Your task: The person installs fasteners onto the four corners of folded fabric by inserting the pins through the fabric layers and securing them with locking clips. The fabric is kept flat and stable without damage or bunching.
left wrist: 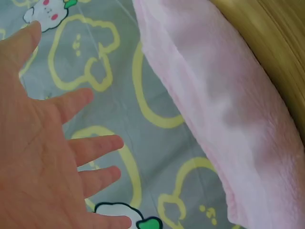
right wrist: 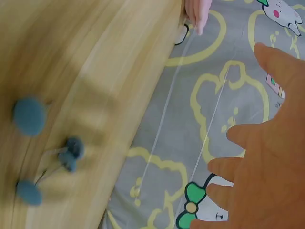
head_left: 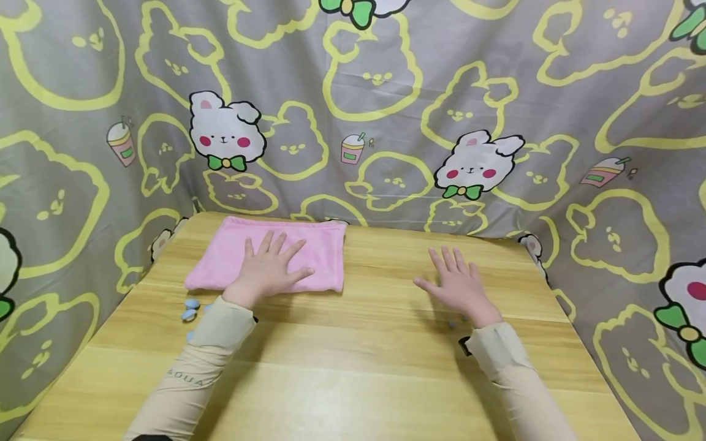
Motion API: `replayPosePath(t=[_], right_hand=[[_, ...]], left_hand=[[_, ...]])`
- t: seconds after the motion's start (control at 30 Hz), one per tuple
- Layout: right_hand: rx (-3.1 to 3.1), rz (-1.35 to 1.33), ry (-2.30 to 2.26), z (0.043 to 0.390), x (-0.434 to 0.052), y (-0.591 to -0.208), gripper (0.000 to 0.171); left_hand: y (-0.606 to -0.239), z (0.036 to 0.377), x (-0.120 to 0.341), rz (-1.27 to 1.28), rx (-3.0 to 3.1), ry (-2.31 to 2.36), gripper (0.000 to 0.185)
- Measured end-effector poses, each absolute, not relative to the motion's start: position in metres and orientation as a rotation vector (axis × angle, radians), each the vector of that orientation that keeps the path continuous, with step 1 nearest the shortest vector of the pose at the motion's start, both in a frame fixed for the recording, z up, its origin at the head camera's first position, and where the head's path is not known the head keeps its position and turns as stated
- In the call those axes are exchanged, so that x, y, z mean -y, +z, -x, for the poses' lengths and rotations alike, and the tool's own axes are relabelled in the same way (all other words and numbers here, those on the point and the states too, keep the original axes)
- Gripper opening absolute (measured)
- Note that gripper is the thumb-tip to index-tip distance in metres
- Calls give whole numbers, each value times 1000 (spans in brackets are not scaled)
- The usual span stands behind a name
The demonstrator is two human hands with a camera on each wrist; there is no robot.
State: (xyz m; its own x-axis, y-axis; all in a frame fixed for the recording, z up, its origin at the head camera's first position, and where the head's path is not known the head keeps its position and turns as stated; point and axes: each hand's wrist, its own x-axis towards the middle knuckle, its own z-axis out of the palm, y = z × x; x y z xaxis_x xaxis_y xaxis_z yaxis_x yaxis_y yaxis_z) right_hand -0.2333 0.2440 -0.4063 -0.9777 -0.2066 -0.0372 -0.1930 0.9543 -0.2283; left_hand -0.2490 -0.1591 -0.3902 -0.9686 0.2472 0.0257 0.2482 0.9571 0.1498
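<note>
A folded pink towel (head_left: 325,251) lies on the wooden table (head_left: 353,373) at the back left. My left hand (head_left: 270,269) lies flat on it, fingers straight and spread. In the left wrist view the open palm (left wrist: 43,157) shows beside the towel (left wrist: 224,95). My right hand (head_left: 456,283) rests flat on bare wood to the right, fingers spread and holding nothing. The right wrist view shows that hand (right wrist: 267,176) open too.
Small blue balls (head_left: 190,308) lie on the table by my left sleeve; several blue balls on thin stems (right wrist: 29,116) show in the right wrist view. A grey curtain with rabbit prints (head_left: 386,92) surrounds the table on three sides.
</note>
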Motion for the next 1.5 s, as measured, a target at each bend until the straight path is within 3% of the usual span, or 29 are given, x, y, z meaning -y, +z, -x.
replayPosePath(t=[0.47, 1.0, 1.27, 1.37, 1.5], right_hand=[[-3051, 433, -509, 260, -184, -410, 76], [-2966, 460, -776, 280, -103, -424, 54], [-2882, 335, -863, 301, -79, -436, 59], [-2852, 272, -879, 308, -72, -439, 59], [-2721, 175, -996, 316, -63, -443, 46]], left_hand=[[-389, 249, 206, 296, 2873, -223, 45], [-383, 249, 275, 104, 3089, -237, 54], [-389, 259, 312, 107, 3196, -264, 64], [-389, 266, 325, 134, 3262, -300, 63], [-388, 275, 338, 132, 3417, -536, 45]])
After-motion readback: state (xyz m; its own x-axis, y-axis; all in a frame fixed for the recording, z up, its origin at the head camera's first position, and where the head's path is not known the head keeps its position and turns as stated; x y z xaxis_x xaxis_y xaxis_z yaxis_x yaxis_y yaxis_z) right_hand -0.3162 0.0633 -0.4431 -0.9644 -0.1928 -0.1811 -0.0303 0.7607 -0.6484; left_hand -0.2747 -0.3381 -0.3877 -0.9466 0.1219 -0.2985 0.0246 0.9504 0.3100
